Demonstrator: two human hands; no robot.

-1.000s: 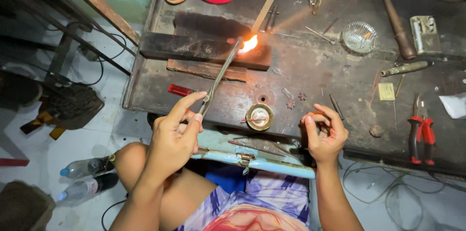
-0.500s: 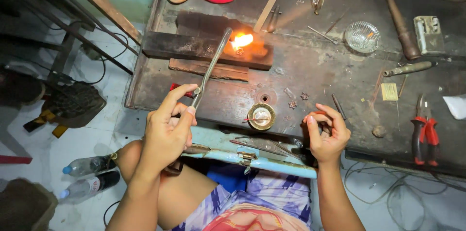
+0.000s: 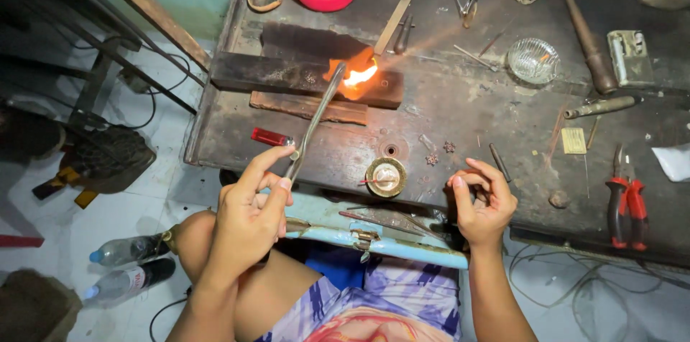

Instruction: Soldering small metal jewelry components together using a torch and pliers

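**Torch flame on the charred block, both hands at the bench edge**

At about 8 o'clock in the view, the left hand [image 3: 248, 216] pinches the near end of a long metal torch tube [image 3: 316, 118] between thumb and curled fingers. The tube slants up toward 1 o'clock. Its far tip meets an orange flame [image 3: 356, 72] on the dark charred wood block [image 3: 302, 76], which lies across the upper part of the workbench [image 3: 460, 133]. A red lighter [image 3: 272, 137] lies just beside the left fingertips, at their 11 o'clock. At the centre, near the bench's front edge, sits a small round brass dish [image 3: 386, 177]. At about 4 o'clock, the right hand [image 3: 483, 202] is loosely curled with fingertips drawn together; whether it holds anything cannot be told. Red-handled pliers [image 3: 624, 202] lie well apart at 3 o'clock.
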